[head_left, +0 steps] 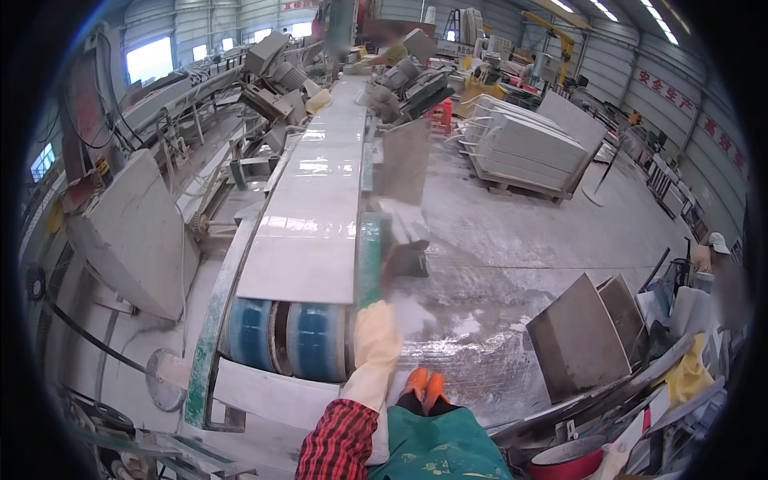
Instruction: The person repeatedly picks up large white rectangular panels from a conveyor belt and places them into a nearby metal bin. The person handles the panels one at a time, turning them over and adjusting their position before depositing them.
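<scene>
My left hand (378,332), in a pale cream rubber glove and red-and-black checked sleeve, lies at the near right corner of a conveyor. Its fingers look curled over the end of the green side frame (371,254); what they hold, if anything, is hidden. Just left of the hand is the conveyor's blue-banded end roller (317,340). A long, wet, pale stone slab (302,260) lies flat on the conveyor, its near edge just beyond the roller. I do not see my right hand.
Motor-driven machine heads (292,78) flank the conveyor's far end. A large slab (132,232) leans at left. Stacked pale slabs (532,140) stand on a pallet at right. Nearer right are leaning brown boards (578,340), offcuts and a red basin (570,464). The floor (472,320) is wet.
</scene>
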Action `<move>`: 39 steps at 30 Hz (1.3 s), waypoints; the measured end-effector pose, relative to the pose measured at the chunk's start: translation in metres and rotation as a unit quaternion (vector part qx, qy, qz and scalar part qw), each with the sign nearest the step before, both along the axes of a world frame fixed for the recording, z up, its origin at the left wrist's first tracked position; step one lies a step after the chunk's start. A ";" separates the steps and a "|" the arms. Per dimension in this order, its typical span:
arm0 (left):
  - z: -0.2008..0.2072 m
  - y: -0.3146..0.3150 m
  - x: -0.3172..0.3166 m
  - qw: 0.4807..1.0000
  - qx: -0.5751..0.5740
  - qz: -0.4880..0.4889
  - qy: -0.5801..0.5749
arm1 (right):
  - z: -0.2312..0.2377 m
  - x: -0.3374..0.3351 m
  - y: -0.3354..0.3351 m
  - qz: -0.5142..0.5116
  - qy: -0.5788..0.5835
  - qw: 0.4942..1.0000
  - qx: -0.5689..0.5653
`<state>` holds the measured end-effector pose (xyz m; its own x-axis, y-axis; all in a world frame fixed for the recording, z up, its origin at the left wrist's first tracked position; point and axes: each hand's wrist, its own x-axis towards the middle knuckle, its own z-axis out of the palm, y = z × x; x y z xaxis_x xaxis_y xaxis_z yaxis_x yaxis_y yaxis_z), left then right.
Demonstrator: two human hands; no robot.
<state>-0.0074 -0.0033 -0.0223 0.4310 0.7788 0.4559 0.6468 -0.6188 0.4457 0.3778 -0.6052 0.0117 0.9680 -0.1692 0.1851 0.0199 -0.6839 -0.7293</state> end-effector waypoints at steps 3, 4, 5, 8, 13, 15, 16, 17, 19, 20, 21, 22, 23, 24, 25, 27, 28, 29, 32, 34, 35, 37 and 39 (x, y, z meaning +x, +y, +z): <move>0.008 0.002 -0.014 1.000 -0.006 0.017 0.009 | 0.060 -0.020 0.048 0.046 0.035 0.946 0.319; 0.008 0.002 -0.016 1.000 -0.007 0.014 -0.006 | 0.083 -0.017 0.047 0.058 0.054 0.939 0.335; 0.007 0.002 -0.016 1.000 -0.003 0.007 -0.019 | 0.092 -0.017 0.042 0.064 0.074 0.929 0.356; -0.003 -0.003 -0.007 0.992 0.004 -0.002 -0.129 | 0.106 -0.027 0.061 0.065 0.054 0.938 0.337; 0.002 -0.034 0.062 0.851 -0.316 -0.159 -0.388 | 0.127 -0.060 0.193 0.320 0.103 0.873 0.353; 0.044 -0.068 0.085 0.643 -0.576 -0.204 -0.462 | 0.127 -0.067 0.242 0.381 0.140 0.848 0.342; 0.079 -0.085 0.085 0.526 -0.677 -0.208 -0.471 | 0.133 -0.076 0.268 0.434 0.165 0.824 0.323; 0.097 -0.094 0.086 0.508 -0.679 -0.200 -0.492 | 0.139 -0.088 0.297 0.490 0.193 0.794 0.303; 0.115 -0.103 0.087 0.470 -0.684 -0.181 -0.528 | 0.133 -0.104 0.346 0.610 0.179 0.734 0.241; 0.112 -0.099 0.084 0.438 -0.661 -0.230 -0.565 | 0.129 -0.113 0.368 0.698 0.107 0.682 0.190; 0.110 -0.092 0.075 0.413 -0.627 -0.273 -0.601 | 0.128 -0.125 0.392 0.780 0.034 0.608 0.145; 0.134 -0.095 0.058 0.514 -0.597 -0.124 -0.603 | 0.135 -0.143 0.413 0.823 -0.072 0.562 0.044; 0.117 -0.087 0.041 0.540 -0.560 -0.072 -0.624 | 0.148 -0.168 0.432 0.846 -0.182 0.498 -0.056; 0.094 -0.079 0.019 0.526 -0.504 -0.111 -0.676 | 0.153 -0.194 0.450 0.855 -0.225 0.462 -0.076; 0.088 -0.074 -0.003 0.512 -0.506 -0.087 -0.689 | 0.158 -0.212 0.460 0.853 -0.268 0.436 -0.106; 0.075 -0.056 -0.043 0.535 -0.451 -0.047 -0.713 | 0.125 -0.235 0.497 0.861 -0.329 0.382 -0.068; 0.074 -0.050 -0.060 0.547 -0.439 -0.029 -0.712 | 0.128 -0.246 0.505 0.865 -0.318 0.379 -0.084; 0.074 -0.043 -0.073 0.550 -0.407 0.014 -0.729 | 0.132 -0.258 0.515 0.870 -0.310 0.370 -0.100; 0.070 -0.021 -0.116 0.553 -0.373 0.133 -0.733 | 0.121 -0.253 0.524 0.858 -0.301 0.408 -0.078; 0.057 -0.005 -0.137 0.555 -0.352 0.164 -0.736 | 0.107 -0.226 0.521 0.836 -0.317 0.445 -0.054; 0.047 0.004 -0.144 0.553 -0.346 0.178 -0.737 | 0.102 -0.203 0.512 0.825 -0.307 0.468 -0.074; 0.026 0.020 -0.157 0.549 -0.342 0.195 -0.737 | 0.085 -0.153 0.479 0.778 -0.299 0.544 -0.098; 0.007 0.032 -0.163 0.544 -0.342 0.218 -0.735 | 0.052 -0.088 0.438 0.746 -0.242 0.611 -0.106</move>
